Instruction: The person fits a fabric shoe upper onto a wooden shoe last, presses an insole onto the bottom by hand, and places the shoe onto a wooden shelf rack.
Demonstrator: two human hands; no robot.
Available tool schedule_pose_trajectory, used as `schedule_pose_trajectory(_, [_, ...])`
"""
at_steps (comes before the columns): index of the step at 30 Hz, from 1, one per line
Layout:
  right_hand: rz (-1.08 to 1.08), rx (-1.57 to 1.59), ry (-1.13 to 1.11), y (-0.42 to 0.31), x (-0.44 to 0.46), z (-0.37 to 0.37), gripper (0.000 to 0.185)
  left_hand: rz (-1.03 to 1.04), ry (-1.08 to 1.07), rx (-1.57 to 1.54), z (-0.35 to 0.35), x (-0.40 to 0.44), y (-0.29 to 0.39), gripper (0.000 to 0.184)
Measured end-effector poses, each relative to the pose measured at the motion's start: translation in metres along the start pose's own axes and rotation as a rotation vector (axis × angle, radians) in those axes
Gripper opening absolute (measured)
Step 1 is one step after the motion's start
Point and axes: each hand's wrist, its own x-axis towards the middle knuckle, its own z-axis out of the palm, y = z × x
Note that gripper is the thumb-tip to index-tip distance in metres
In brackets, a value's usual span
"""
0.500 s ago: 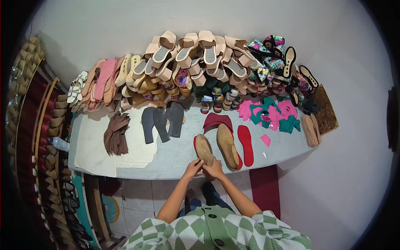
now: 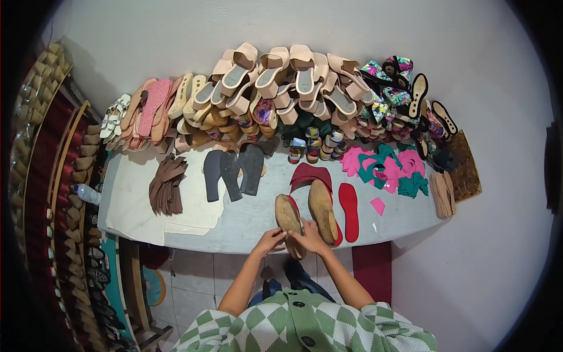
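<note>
A worn wooden shoe last [image 2: 287,211] is held between my hands at the table's front edge, sole side up, with a strip of red along its right side. My left hand [image 2: 270,242] grips its narrow end from the left, fingertips on the wood. From the right, my right hand [image 2: 309,238] closes on the same end, its thumb near my left fingers. Just to the right lies a second wooden last [image 2: 321,206], with red material at its edge. Beside that one is a flat red insole [image 2: 348,211]. A maroon shoe upper [image 2: 311,173] rests behind the lasts.
Beige heeled sandals [image 2: 272,67] are heaped along the wall. Dark soles [image 2: 230,170] and brown strips [image 2: 168,186] lie to the left. Pink and green scraps [image 2: 384,167] and tan insoles [image 2: 443,193] are at the right. Racks of lasts [image 2: 82,176] stand at far left.
The held last has turned in my hands: its red edge showed on the left and now shows on the right. My right hand has shifted slightly right and the view has moved a little.
</note>
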Motion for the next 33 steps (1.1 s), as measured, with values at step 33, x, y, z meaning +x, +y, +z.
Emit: schedule_pose_trajectory(33, [0.09, 0.52, 0.175, 0.085, 0.19, -0.129, 0.048, 0.254, 0.3, 0.04, 0.013, 0.172, 0.132, 0.04])
